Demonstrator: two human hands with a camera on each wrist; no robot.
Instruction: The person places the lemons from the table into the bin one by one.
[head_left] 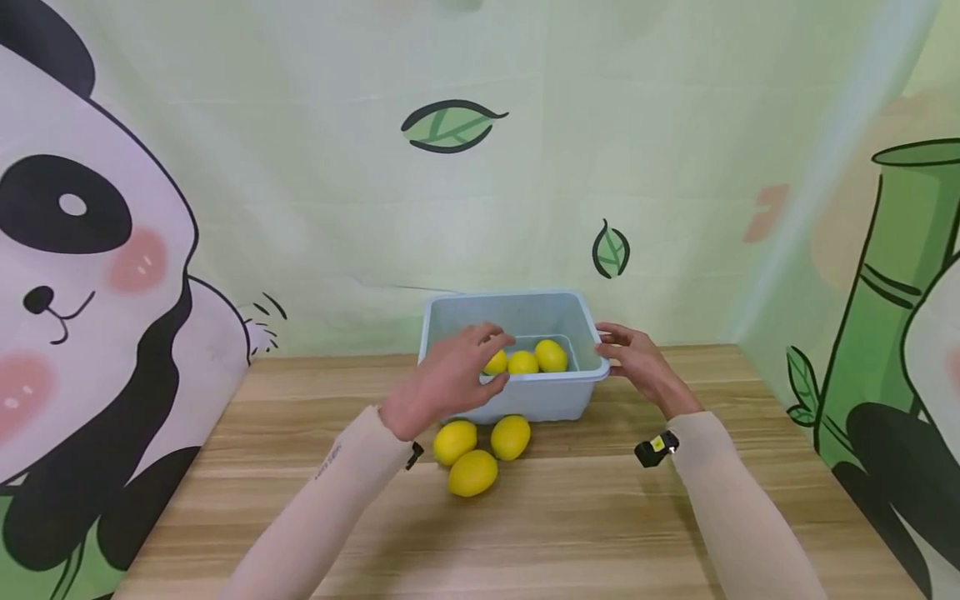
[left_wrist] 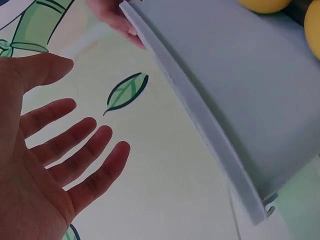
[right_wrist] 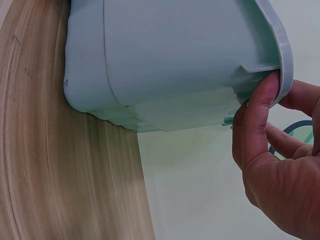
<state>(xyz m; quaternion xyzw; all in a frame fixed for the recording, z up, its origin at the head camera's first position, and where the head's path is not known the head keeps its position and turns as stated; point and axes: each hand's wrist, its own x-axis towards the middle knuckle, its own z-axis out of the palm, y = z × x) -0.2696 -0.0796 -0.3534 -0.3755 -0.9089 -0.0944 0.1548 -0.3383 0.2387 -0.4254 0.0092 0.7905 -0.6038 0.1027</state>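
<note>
A light blue plastic bin (head_left: 525, 404) stands on the table near the back wall. Three lemons (head_left: 551, 356) show inside it; the left hand may hide more. In front of the bin, another three lemons (head_left: 473, 473) lie close together on the wood. My left hand (head_left: 453, 371) hovers over the bin's left front part, and the left wrist view shows its fingers (left_wrist: 97, 172) spread with nothing in them. At the bin's right end, my right hand (head_left: 637, 358) pinches the rim (right_wrist: 286, 55) between thumb and fingers, clearest in the right wrist view.
The wood-grain table (head_left: 600, 525) reaches from the front to a pale green backdrop (head_left: 330, 167) printed with pandas, bamboo and leaves. This cloth also hangs at both sides. Dark wrist devices (head_left: 656, 448) sit at both sleeve cuffs.
</note>
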